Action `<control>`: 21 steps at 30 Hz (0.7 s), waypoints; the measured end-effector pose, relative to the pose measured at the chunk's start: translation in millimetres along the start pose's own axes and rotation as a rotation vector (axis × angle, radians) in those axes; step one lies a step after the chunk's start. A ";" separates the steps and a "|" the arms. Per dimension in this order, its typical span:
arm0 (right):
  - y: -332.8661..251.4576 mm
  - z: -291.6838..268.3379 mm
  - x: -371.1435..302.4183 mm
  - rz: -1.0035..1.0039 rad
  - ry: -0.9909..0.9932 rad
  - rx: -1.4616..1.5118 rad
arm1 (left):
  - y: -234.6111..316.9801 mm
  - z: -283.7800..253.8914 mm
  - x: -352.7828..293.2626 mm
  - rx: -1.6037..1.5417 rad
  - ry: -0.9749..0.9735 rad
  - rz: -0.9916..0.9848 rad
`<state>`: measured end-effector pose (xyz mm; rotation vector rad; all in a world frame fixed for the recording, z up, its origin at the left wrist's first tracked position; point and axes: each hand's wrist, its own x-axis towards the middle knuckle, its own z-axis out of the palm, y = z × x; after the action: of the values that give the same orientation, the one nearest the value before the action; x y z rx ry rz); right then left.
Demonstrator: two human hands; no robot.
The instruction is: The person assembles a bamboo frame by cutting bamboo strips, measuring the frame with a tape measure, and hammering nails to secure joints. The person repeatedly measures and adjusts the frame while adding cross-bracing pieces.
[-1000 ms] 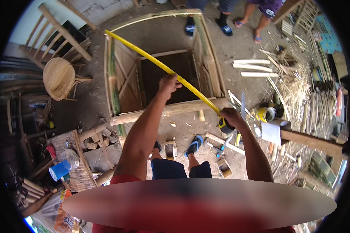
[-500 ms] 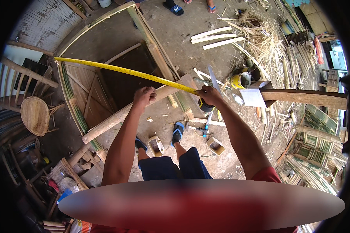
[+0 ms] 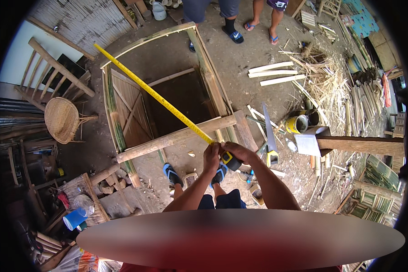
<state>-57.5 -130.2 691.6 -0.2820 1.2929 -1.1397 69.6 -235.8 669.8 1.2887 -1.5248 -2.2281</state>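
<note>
My right hand is closed around a black-and-yellow tape measure in front of my body. Right beside it, my left hand has its fingers closed on the yellow blade near the case's mouth. The pulled-out blade runs far and left, slanting above a bamboo-and-wood frame, and its free end reaches past the frame's far left corner. Across the frame's near side lies a thick round pole. Inside the frame are a brown slatted panel and a dark panel.
A handsaw stands to the right, near a yellow bucket and a wooden beam with paper on it. Bamboo strips and shavings litter the far right floor. A woven chair is at left. Other people's feet show beyond.
My left hand has left the spot by the pole and joined my right hand at the tape case. The tape has come nearer my body, slants more steeply, and its far end is off the frame.
</note>
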 end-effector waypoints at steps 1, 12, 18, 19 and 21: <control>2.3 20.1 10.1 0.048 0.084 -0.125 | -0.3 -17.5 -8.5 -0.036 0.006 0.054; -57.0 194.3 116.2 -0.100 -0.006 -0.489 | 42.2 -316.2 -58.9 -0.102 -0.118 -0.159; -77.3 265.0 168.7 -0.052 0.107 -0.342 | 45.9 -425.0 -65.9 0.293 -0.212 -0.272; -76.1 274.4 178.0 -0.060 0.113 -0.297 | 46.6 -435.5 -65.0 0.362 -0.226 -0.306; -72.5 288.9 196.9 -0.042 0.137 -0.261 | 51.2 -451.5 -59.3 0.404 -0.241 -0.329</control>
<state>124.1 -436.5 719.2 -0.4311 1.5663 -1.0387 412.2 -539.3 693.5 1.5165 -2.0708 -2.4290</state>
